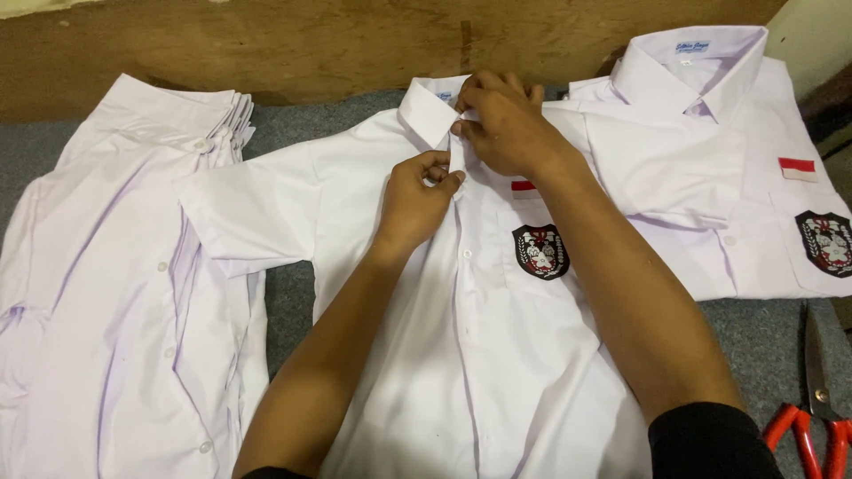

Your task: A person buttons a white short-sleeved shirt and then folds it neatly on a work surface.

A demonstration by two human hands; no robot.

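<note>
Now, looking down from your head camera, a white shirt (461,355) lies face up on the grey cloth (754,337) before you, collar toward the wooden board (311,44) at the back. Your left hand (415,202) is closed on the shirt's front placket just below the collar, thumb and fingers pinching the fabric edge. Your right hand (506,124) sits right above it at the collar (428,111), fingers curled and gripping the cloth at the neck opening; the two hands nearly touch. What the fingertips do under the fold cannot be seen.

On the shirt's chest pocket sits a dark badge (540,252), with a small red and white strip (524,185) just above it, beside your right forearm.

To your left rests a stack of white shirts (124,293), its edge under the spread sleeve. To your right lies a folded shirt (710,160) with the same badge and strip, its sleeve overlapping the middle shirt's shoulder.

Red-handled scissors (812,408) lie on the cloth at the lower right, near your right sleeve. No container shows anywhere in this view.
</note>
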